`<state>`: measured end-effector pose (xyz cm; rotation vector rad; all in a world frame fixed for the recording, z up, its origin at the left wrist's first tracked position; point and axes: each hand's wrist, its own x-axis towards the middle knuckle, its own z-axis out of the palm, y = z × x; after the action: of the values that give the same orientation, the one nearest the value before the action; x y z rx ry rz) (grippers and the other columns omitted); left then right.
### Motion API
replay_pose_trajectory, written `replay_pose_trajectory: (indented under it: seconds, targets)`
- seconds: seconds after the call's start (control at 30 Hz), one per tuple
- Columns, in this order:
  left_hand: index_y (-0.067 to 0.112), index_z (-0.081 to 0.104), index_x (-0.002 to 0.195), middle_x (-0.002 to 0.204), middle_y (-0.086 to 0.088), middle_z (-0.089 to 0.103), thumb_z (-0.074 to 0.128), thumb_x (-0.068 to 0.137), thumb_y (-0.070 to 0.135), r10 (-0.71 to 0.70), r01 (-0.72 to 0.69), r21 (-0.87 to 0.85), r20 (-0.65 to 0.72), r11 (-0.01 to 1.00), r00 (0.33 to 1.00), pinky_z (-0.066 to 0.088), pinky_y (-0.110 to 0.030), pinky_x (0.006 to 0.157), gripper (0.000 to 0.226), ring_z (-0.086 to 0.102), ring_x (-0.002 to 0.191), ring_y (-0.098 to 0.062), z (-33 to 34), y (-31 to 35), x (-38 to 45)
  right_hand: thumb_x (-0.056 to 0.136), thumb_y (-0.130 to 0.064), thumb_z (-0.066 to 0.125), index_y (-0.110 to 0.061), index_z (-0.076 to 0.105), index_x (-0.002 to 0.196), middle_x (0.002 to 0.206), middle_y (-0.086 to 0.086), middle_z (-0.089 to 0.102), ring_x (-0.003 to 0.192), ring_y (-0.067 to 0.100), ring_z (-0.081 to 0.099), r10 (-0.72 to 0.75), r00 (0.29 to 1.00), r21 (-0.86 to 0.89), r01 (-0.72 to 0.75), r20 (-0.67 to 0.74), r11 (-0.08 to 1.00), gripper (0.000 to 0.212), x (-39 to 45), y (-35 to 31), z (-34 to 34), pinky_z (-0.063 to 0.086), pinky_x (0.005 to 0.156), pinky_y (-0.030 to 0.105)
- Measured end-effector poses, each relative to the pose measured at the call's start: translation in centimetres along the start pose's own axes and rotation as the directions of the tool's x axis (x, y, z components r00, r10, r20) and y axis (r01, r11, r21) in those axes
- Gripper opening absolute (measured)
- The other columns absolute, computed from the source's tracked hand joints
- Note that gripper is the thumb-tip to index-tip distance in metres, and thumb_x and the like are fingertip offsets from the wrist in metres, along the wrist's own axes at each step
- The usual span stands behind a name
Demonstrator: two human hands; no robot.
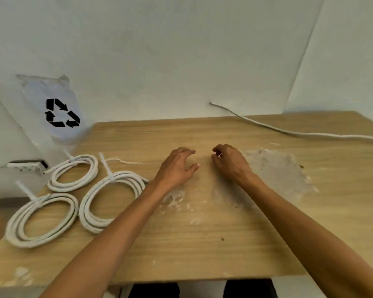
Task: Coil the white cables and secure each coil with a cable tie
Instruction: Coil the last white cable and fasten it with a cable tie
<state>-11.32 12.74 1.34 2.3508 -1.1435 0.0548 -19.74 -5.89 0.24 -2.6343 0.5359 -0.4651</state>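
Three white cable coils lie on the left of the wooden table (202,250), each bound with a white cable tie: a back coil (93,168), a middle coil (84,208) and a front-left coil (14,230). A loose white cable (289,132) runs uncoiled from the wall across the table's back right to the right edge. A thin white tie (125,161) lies loose behind the middle coil. My left hand (177,168) hovers at the table's middle, fingers spread and relaxed, holding nothing. My right hand (230,164) is just right of it, fingers loosely curled, with nothing visible in it.
A white bag with a black recycling symbol (58,112) leans on the wall at the back left. A white block-shaped object (24,165) sits off the table's left edge. Rough whitish patches (271,168) mark the tabletop. The table's front edge is near my body.
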Motion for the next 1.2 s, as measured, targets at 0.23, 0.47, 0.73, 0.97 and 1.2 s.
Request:
replay_pose_trajectory:
  seconds: [0.23,0.47,0.73,0.97,1.2]
  targets:
    - [0.029,0.022,0.158,0.168,-0.007,0.008,0.04,0.083,0.083,-0.096,0.071,0.144,0.171,0.987,0.981,0.005,-0.041,0.125,0.094,0.006,0.154,-0.022,6.2,4.3,3.1,0.098,-0.04,0.053,-0.011,0.037,0.146,0.151,0.015,0.037,0.141,0.034,0.03,0.158,0.979,-0.283,-0.188,-0.127,0.941,0.059,2.6,10.4,-4.5,0.033,0.111,0.053]
    - [0.028,0.023,0.158,0.167,-0.005,0.013,0.026,0.082,0.088,-0.102,0.056,0.242,0.183,0.969,0.978,0.003,-0.042,0.124,0.097,0.009,0.154,-0.02,7.5,4.7,5.4,0.099,-0.035,0.045,-0.012,0.027,0.15,0.153,0.015,0.032,0.145,0.035,0.022,0.346,0.919,-0.342,-0.392,-0.19,0.854,0.059,8.3,16.1,-6.1,0.013,0.114,0.068]
    - [0.029,0.027,0.157,0.166,-0.005,0.018,0.029,0.082,0.085,-0.071,0.036,0.231,0.144,0.972,0.987,0.007,-0.042,0.123,0.093,0.013,0.153,-0.02,7.8,4.6,5.7,0.099,-0.01,0.034,-0.01,0.057,0.124,0.128,0.019,0.05,0.123,0.04,0.044,0.33,0.925,-0.428,-0.38,-0.188,0.82,0.034,9.4,18.6,-6.0,0.029,0.107,0.062]
    - [0.017,0.037,0.153,0.163,-0.008,0.026,0.054,0.094,0.057,-0.02,0.019,0.096,0.006,0.995,1.0,0.021,-0.04,0.12,0.073,0.022,0.149,-0.025,7.7,5.0,6.0,0.106,-0.027,0.041,-0.017,0.061,0.126,0.118,0.012,0.055,0.108,0.029,0.053,-0.042,0.998,-0.346,0.02,-0.056,0.938,0.031,8.1,13.9,-4.0,0.042,0.092,0.041]
    - [0.01,0.044,0.147,0.156,-0.014,0.038,0.054,0.1,0.028,0.07,-0.048,0.22,-0.09,0.974,0.994,0.021,-0.041,0.121,0.052,0.03,0.145,-0.032,4.8,1.8,9.6,0.105,-0.024,0.044,-0.013,0.065,0.122,0.112,0.011,0.057,0.101,0.028,0.055,-0.362,0.932,-0.361,0.332,-0.019,0.872,0.029,7.2,6.4,-1.7,0.038,0.084,0.037]
